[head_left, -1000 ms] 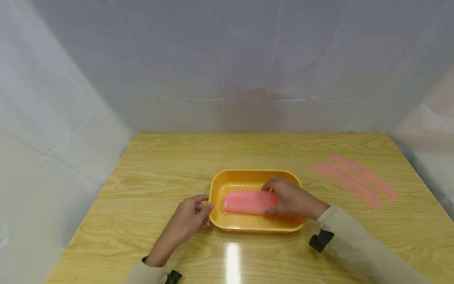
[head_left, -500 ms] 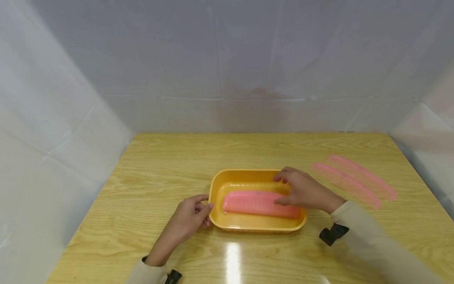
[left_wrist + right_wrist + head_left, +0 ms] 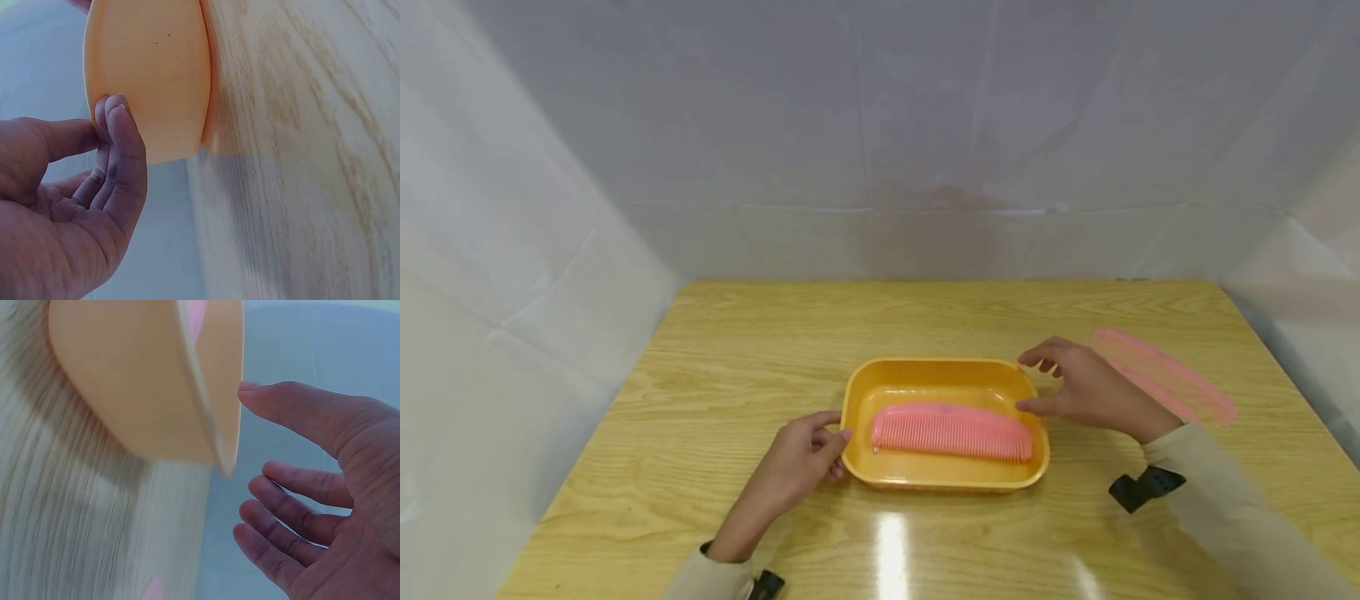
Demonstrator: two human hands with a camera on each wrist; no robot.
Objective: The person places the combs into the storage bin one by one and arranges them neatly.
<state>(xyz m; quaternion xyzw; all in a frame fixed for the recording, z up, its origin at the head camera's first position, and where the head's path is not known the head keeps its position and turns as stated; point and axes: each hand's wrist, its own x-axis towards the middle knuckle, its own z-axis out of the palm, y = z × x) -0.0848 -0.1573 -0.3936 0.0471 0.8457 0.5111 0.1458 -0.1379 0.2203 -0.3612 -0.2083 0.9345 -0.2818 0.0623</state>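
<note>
A pink comb (image 3: 951,429) lies flat inside a yellow plastic tray (image 3: 917,483), its teeth toward the person. At the tray's left end the left hand (image 3: 801,462) pinches the rim; the left wrist view shows thumb and fingertips meeting at the edge, with fingers against the outer wall (image 3: 153,75). The right hand (image 3: 1090,387) hovers by the tray's right end, fingers spread and holding nothing. In the right wrist view a gap shows between that hand's fingers (image 3: 269,550) and thumb. Only a sliver of the comb (image 3: 196,319) appears there.
Two more pink combs lie side by side on the wooden table (image 3: 760,350) at the right: a farther comb (image 3: 1183,367) and a nearer comb (image 3: 1157,393), which the right hand and forearm partly cover. White sheeting (image 3: 880,150) stands behind the table and along its sides.
The right hand has let go of the comb in the tray and moved right and up, out past the tray's right end. The left hand and tray have stayed put.
</note>
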